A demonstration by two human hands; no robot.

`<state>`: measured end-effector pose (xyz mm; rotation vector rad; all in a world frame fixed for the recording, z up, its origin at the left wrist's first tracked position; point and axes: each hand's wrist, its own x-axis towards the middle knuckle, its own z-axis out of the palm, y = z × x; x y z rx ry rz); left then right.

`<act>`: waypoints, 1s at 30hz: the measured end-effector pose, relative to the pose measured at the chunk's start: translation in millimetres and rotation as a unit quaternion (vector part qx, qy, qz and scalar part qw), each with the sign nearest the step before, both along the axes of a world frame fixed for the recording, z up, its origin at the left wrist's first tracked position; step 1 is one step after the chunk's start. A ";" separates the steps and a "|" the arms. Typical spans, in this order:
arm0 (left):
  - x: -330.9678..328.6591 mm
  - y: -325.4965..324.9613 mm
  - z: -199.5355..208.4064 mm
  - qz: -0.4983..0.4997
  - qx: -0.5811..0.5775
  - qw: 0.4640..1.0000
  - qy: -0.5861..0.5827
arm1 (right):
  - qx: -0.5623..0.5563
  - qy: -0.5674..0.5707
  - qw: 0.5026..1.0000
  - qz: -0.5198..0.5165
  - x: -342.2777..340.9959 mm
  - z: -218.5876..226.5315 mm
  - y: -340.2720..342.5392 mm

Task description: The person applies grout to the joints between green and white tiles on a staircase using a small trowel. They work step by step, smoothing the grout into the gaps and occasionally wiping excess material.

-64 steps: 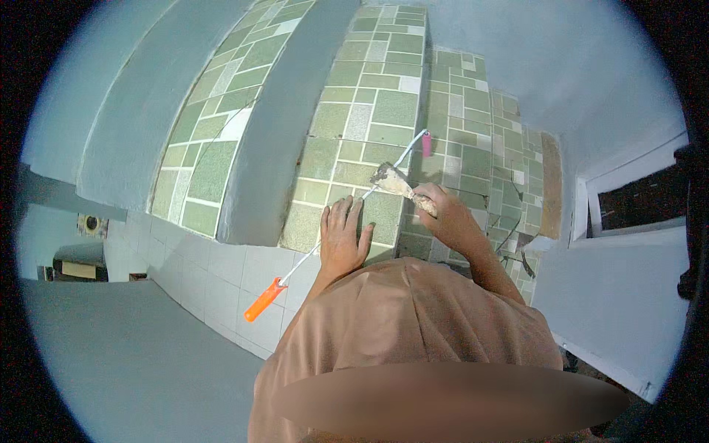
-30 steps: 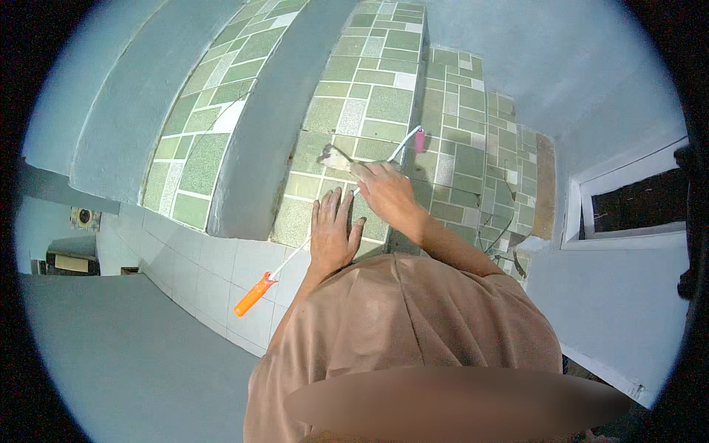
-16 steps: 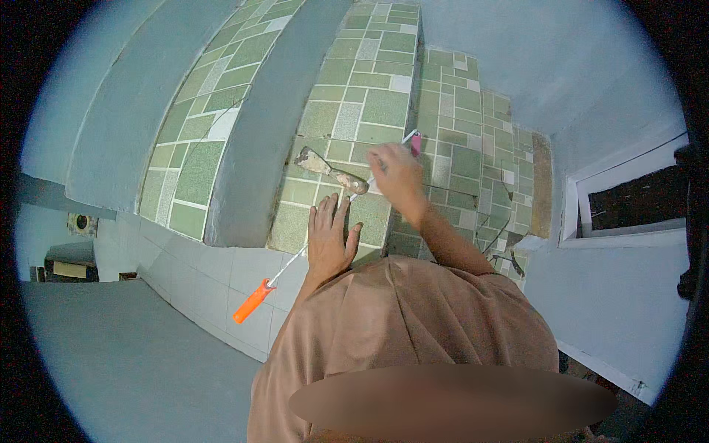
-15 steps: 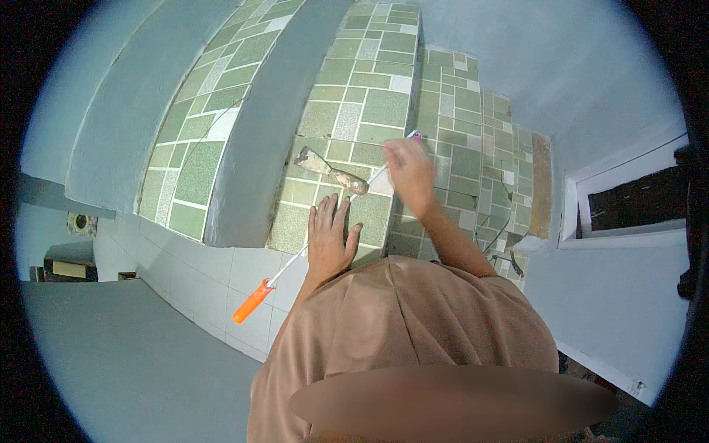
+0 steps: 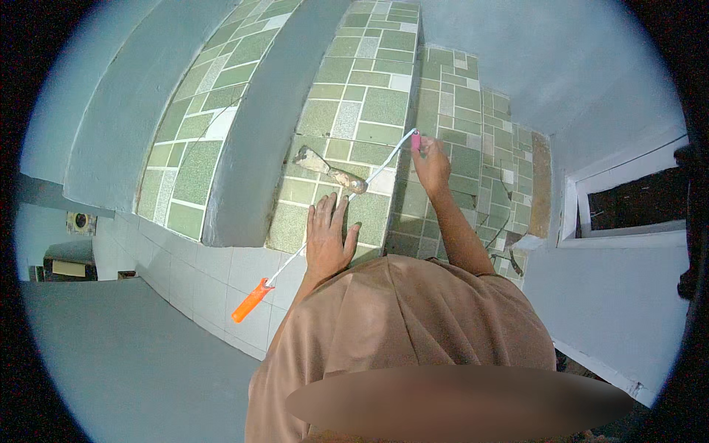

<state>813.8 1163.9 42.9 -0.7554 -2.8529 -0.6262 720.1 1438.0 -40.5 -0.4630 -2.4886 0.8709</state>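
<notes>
A paint roller frame with a thin white rod (image 5: 389,164) and an orange handle (image 5: 252,300) lies slantwise across a green-tiled step, its handle sticking out past the step's edge. My left hand (image 5: 329,240) rests flat over the rod, fingers stretched out toward the far side. At the rod's bent far end is a short pink piece (image 5: 416,140). My right hand (image 5: 433,168) has its fingertips closed on the lower end of that piece. Just beyond my left fingertips lies a worn, paint-crusted putty knife (image 5: 331,170), its handle against the rod.
Green and white tiled ledges (image 5: 193,159) and lower steps (image 5: 461,111) run away from me, with grey walls between. White floor tiles (image 5: 188,266) spread at the left. A white-framed opening (image 5: 628,199) is at the right, and cracks mark some tiles.
My right hand has moved right and slightly down, off the rod and onto the pink end, which now shows more fully. My left hand and the putty knife have stayed put.
</notes>
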 end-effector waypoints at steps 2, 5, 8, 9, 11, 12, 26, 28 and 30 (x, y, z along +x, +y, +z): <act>0.8 0.6 0.2 0.002 0.002 1.000 0.004 | -0.026 -0.003 1.000 -0.001 0.7 1.2 0.9; 0.3 1.4 0.5 0.000 0.003 1.000 0.013 | -0.080 0.011 0.997 0.008 4.1 5.4 0.2; -0.4 1.4 1.0 0.000 0.007 1.000 0.016 | -0.061 0.028 0.998 -0.013 9.4 17.2 -2.6; -0.2 1.3 1.2 0.003 0.008 1.000 0.013 | -0.068 0.068 0.995 -0.018 11.4 23.3 -4.9; 0.7 1.3 1.7 0.009 0.004 1.000 0.008 | -0.094 0.109 0.989 -0.041 15.7 38.9 -10.4; 1.5 1.3 1.9 0.010 0.007 1.000 0.016 | -0.078 0.146 0.986 -0.019 17.2 47.7 -15.1; 2.3 1.1 8.1 0.016 0.039 0.999 -0.002 | 0.135 -0.033 0.944 0.301 39.6 99.4 -118.4; 3.1 0.5 8.1 0.016 0.039 0.999 0.003 | 0.166 -0.062 0.938 0.299 38.1 99.4 -118.7; 3.3 -0.3 7.8 0.014 0.039 0.999 0.004 | 0.140 -0.007 0.944 0.298 37.8 101.0 -116.5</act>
